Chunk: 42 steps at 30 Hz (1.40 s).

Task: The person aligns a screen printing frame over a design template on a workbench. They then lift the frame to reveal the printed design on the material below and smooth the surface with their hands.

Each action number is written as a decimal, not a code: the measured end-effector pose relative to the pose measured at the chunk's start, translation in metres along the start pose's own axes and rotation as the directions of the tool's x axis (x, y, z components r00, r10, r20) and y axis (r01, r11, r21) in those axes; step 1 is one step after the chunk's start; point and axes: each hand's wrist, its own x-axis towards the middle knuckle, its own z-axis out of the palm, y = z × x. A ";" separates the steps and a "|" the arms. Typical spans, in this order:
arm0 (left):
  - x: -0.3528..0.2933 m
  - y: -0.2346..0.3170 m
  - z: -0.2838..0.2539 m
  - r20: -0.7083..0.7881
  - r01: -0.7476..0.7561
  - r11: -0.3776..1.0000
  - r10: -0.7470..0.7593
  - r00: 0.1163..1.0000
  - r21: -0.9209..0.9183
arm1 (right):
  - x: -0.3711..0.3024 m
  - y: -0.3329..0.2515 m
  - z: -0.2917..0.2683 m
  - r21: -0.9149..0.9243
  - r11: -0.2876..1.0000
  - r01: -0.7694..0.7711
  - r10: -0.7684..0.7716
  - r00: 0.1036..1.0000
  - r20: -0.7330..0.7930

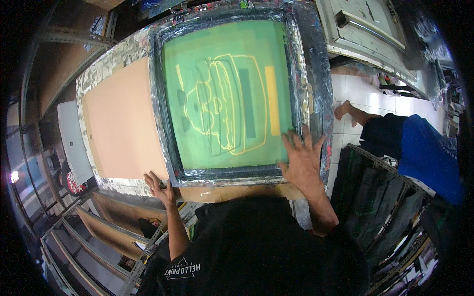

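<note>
The right hand (302,160) spreads, fingers apart, over the near right corner of the screen (227,101); the left (159,188) curls by its near left corner, its grip too unclear to tell. The screen lies on the table (113,66). Its frame (229,174) looks stiff, weighty: hold there, sparing the delicate mesh (187,49).

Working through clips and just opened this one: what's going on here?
A person is at a table with a green screen in a dark frame. Their right hand, fingers spread, is over the frame's near right corner; whether it presses is unclear. Their left hand is by the near left corner, beside a pink sheet left of the frame. Another person, in blue, is off to the right.
</note>
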 end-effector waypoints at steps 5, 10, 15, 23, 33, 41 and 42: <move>0.001 0.005 -0.002 0.025 0.032 0.999 -0.032 0.999 -0.005 | 0.098 0.012 -0.018 -0.121 0.993 0.020 -0.069 0.902 -0.426; 0.002 0.006 -0.004 0.029 0.019 1.000 -0.019 0.999 -0.007 | 0.139 0.024 -0.036 -0.233 0.973 0.002 -0.055 0.973 -0.222; 0.000 0.011 -0.007 0.034 0.017 0.999 -0.016 0.999 -0.035 | 0.147 0.023 -0.041 -0.247 0.969 -0.021 -0.018 0.988 -0.155; 0.003 0.011 -0.006 0.024 -0.021 0.998 0.022 0.999 -0.056 | 0.152 0.029 -0.034 -0.184 0.983 -0.001 -0.042 0.972 -0.232; 0.005 0.016 -0.009 0.007 -0.083 0.992 0.084 0.996 -0.092 | 0.154 0.027 -0.037 -0.139 0.990 0.023 -0.060 0.961 -0.271; 0.004 0.009 -0.006 -0.003 -0.084 0.995 0.084 0.996 -0.055 | 0.161 0.040 -0.052 -0.173 0.979 0.104 -0.136 0.973 -0.187; 0.004 0.007 -0.006 -0.006 -0.083 0.996 0.083 0.997 -0.043 | 0.161 0.041 -0.051 -0.163 0.980 0.112 -0.144 0.969 -0.199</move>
